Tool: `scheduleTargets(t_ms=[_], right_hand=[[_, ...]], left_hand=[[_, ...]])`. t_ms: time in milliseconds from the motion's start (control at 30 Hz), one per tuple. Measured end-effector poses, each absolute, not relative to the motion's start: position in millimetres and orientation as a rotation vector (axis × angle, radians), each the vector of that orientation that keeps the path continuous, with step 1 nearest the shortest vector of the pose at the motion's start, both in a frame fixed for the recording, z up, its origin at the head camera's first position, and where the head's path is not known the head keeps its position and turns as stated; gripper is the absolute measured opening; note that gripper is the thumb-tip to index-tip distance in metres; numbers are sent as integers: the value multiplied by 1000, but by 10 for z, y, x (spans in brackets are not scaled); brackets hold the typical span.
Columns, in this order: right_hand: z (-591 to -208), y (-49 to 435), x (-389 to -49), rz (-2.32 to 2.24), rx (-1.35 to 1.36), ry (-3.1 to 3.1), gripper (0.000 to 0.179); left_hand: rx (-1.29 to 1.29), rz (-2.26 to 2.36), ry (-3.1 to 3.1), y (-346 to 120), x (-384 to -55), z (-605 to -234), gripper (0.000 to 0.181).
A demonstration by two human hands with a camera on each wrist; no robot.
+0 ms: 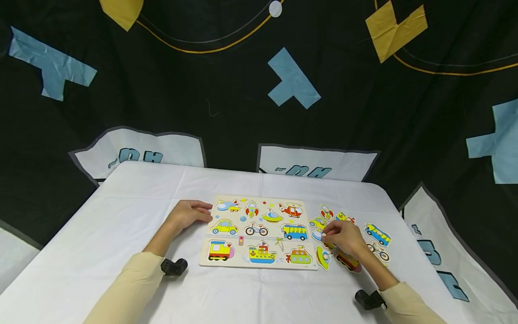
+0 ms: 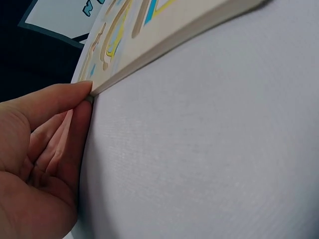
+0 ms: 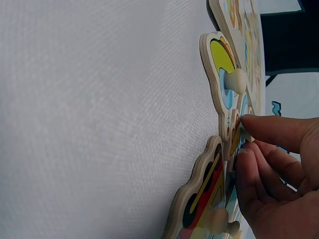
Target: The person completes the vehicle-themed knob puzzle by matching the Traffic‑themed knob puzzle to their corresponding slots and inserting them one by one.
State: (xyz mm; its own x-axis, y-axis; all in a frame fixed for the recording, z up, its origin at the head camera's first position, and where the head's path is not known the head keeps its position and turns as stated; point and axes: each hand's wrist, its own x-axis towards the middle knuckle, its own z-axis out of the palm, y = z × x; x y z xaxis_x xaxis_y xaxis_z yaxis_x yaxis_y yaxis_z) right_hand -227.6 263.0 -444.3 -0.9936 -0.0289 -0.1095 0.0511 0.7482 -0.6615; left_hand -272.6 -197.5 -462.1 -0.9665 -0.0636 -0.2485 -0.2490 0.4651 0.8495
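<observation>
My left hand (image 1: 189,213) pinches the left edge of a wooden peg puzzle board (image 1: 243,241), thumb on top, as the left wrist view shows. The board has vehicle pictures in cut-outs. To its right, my right hand (image 1: 345,235) pinches the small knob of a blue, red and yellow airplane puzzle piece (image 1: 317,236), largely hidden by the fingers and other pieces in the right wrist view. Beside it a flying saucer piece (image 3: 222,79) leans with its round wooden knob showing. A train piece (image 3: 202,194) lies nearer the wrist.
More loose pieces lie around the right hand: a rocket (image 1: 326,212), a car (image 1: 318,222), a bus (image 1: 377,234) and a bicycle (image 1: 378,251). A white cloth (image 1: 259,292) covers the table. A black curtain (image 1: 226,112) hangs behind.
</observation>
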Motion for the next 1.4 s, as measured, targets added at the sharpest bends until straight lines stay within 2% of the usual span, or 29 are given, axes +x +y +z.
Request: scheduleTargets(t_ms=[533, 833, 1400], right_hand=[[-4448, 2626, -2322, -1079, 50, 2817, 15], [-4315, 2608, -2363, -1066, -2, 2828, 15], [-3992, 2175, -2836, -1069, -87, 2823, 16]], left_hand=[[-269, 1559, 2497, -1997, -2714, -4634, 49], [-273, 1570, 2481, -1996, -2724, -4647, 49], [-274, 1554, 2532, -2004, -2736, -4696, 47]])
